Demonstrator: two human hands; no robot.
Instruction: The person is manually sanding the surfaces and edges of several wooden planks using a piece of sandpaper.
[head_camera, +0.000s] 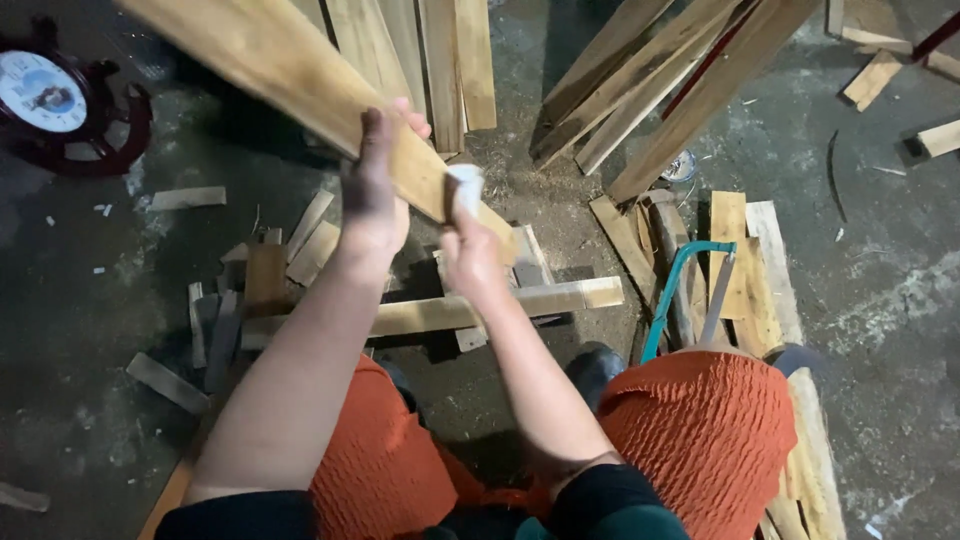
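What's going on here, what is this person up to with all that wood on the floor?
A seated person in orange trousers holds a long pale wooden plank raised at a slant. The left hand grips its edge, while the right hand presses a small white folded piece, perhaps sandpaper, against the plank's lower end. On the grey concrete floor lie wooden offcuts, a wooden beam and a teal-framed hand saw by the right knee.

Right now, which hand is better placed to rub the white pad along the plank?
The right hand, probably. Its fingers already pinch the white pad against the plank. The left hand is busy gripping the plank's edge, holding it up off the floor.
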